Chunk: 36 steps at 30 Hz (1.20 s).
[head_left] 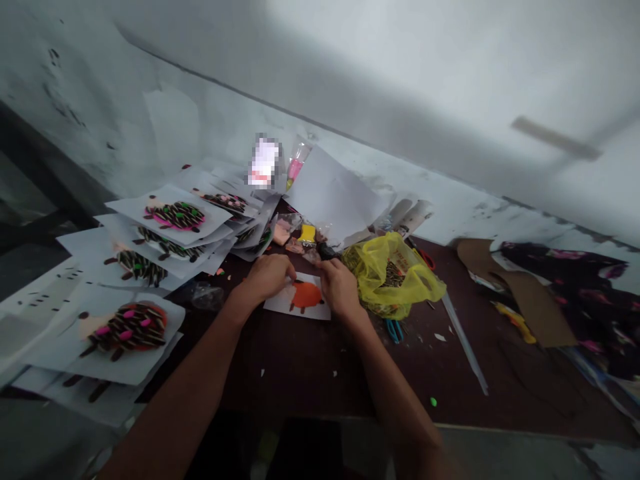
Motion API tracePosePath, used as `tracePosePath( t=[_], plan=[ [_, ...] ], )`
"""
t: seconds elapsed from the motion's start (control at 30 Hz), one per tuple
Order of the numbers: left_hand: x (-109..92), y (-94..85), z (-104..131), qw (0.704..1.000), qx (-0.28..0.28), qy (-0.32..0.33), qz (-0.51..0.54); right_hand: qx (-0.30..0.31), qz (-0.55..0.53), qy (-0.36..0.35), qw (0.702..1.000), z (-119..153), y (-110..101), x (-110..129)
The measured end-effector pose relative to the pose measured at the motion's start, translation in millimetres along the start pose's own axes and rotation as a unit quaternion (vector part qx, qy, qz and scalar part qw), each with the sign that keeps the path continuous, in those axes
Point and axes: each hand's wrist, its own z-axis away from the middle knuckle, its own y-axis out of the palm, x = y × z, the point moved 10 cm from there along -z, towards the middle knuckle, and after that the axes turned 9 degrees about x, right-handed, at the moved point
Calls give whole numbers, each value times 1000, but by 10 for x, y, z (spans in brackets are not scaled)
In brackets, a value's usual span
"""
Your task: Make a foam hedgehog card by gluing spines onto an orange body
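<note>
Orange shape: a rounded patch [307, 294] with short dark legs, on a small white paper [280, 307] that lies flat, left of the yellow bag [425, 280].
Left hand: this one [269, 275], the farther from the yellow bag, is over the upper left part of the small white paper, fingers bent; I cannot tell whether they pinch anything.
Right hand: just beside the yellow bag, on its left, this one [341, 287] is at the paper's right edge, fingers curled inward; what they grip, if anything, is hidden.
Yellow bag: thin and see-through, its mouth gaping, with dark sticks [393, 274] inside.
Lumps: a black one [327, 252] near the yellow bag's upper left; a yellow one [307, 233] and a peach one [281, 232] farther left of it.
Hedgehog pictures: a spread pile of white sheets [135, 373], well to the left of the yellow bag.
Blue handles: a looped pair [394, 330], just below the yellow bag.
Clear strip: long and narrow [465, 343], slanting to the right of the yellow bag.
Cardboard: a brown bent piece [535, 303], well right of the yellow bag, with dark flowered cloth [575, 287] beyond.
</note>
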Motion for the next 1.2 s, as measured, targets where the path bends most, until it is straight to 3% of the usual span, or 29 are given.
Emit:
tracePosePath(
  t=[0.2, 0.4, 0.73, 0.9, 1.03, 1.2],
  plan=[
    [34, 32, -17, 1000, 12, -4, -5, -31, 27, 121, 992, -15, -160, -581],
    [24, 39, -2, 1000, 9, -3, -1, -17, 47, 171, 984, -24, -195, -803],
    [46, 40, -9, 999, 4, -36, 20, 25, 68, 170, 983, -94, -125, -700],
    [50, 36, -19, 999, -10, -30, 19, -27, 28, 142, 989, -79, -208, -687],
    [39, 44, -29, 1000, -21, -16, 16, -83, -50, 80, 992, -53, -267, -599],
    [45, 39, -34, 999, -34, -9, 21, -58, -177, -41, 982, 24, -127, -238]
  ],
)
